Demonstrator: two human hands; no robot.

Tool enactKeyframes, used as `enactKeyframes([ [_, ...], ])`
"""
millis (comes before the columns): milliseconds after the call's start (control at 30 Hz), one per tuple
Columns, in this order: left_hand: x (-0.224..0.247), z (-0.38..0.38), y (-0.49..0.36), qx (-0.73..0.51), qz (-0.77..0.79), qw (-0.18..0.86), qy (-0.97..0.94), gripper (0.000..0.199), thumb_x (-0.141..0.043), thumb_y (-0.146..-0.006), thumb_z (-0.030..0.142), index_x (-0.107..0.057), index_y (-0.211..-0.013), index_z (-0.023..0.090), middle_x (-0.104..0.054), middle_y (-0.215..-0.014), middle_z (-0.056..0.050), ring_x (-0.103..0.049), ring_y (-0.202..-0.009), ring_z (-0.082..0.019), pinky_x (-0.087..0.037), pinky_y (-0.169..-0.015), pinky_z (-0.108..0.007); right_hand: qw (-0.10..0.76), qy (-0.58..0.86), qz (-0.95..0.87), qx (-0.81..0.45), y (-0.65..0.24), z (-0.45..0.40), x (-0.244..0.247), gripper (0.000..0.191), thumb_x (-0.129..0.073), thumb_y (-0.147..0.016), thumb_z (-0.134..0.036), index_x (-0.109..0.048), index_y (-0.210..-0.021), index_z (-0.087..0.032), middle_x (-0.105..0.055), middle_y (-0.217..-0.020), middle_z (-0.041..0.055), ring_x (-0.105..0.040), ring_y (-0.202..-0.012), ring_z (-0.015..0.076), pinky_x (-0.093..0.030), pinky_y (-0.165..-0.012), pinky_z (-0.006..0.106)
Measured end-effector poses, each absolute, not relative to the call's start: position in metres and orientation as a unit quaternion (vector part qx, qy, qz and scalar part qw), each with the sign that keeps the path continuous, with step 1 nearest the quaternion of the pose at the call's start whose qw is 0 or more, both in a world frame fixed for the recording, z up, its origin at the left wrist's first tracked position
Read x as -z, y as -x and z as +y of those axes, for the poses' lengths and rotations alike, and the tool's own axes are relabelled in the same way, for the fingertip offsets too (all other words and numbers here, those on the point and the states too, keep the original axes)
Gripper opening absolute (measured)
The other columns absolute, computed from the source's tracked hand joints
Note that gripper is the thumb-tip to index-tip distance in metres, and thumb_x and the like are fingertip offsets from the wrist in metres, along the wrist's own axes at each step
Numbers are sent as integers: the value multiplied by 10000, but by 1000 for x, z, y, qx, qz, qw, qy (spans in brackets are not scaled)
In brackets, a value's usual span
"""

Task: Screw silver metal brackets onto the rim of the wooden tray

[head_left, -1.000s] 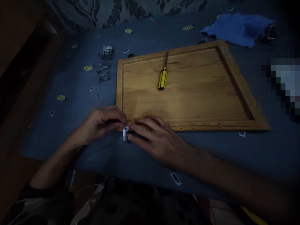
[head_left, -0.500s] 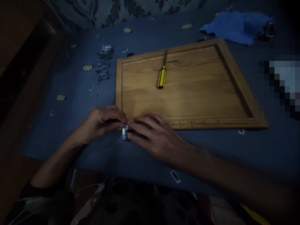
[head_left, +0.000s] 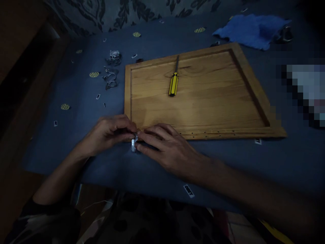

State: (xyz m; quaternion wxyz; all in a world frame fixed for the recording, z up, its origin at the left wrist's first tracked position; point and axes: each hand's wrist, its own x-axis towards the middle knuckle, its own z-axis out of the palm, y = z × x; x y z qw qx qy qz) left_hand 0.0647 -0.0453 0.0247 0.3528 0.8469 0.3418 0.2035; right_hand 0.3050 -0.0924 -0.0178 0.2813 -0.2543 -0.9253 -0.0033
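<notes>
A small, curved silver hinge [head_left: 133,145] sits at the near left corner of a framed wooden panel [head_left: 203,98], its lower end hanging past the edge. My left hand [head_left: 111,130] comes in from the left, thumb and fingertips pinched together at the hinge's upper end. Whatever lies between those fingertips is too small to make out. From the right, my right hand [head_left: 167,145] rests over the panel's near rail with its fingertips gripping the hinge. A screwdriver [head_left: 173,84] with a yellow and black handle lies on the panel, tip pointing away.
More metal hinges [head_left: 110,76] lie in a group left of the panel, with a small screw [head_left: 104,105] closer to me. A blue cloth [head_left: 254,30] is at the back right of the blue-covered table [head_left: 76,142]. Several small holes line the panel's near rail.
The view has shifted slightly, so the panel and screwdriver appear a little further left. Both hands stay at the hinge, with only tiny finger movement.
</notes>
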Motion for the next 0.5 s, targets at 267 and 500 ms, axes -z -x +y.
enactKeyframes([
  [267, -38, -44, -58, -200, 394, 389, -808, 224, -712, -935, 379, -737, -1079, 209, -752, -1015, -44, -726, -900, -159, -592, -782, -241, 276, 254, -927, 2, -305, -92, 18, 241, -507, -1039, -152, -723, -1145, -165, -733, -1219, 85, -572, -1120, 247, -461, -978, 429],
  [500, -33, -66, -43, -244, 412, 308, -822, 173, -722, -932, 292, -717, -1085, 213, -736, -1038, -35, -700, -974, -159, -569, -881, -272, 266, 253, -930, 3, -306, -92, 16, 218, -537, -1036, -168, -721, -1152, -180, -727, -1247, 77, -574, -1134, 241, -457, -978, 420],
])
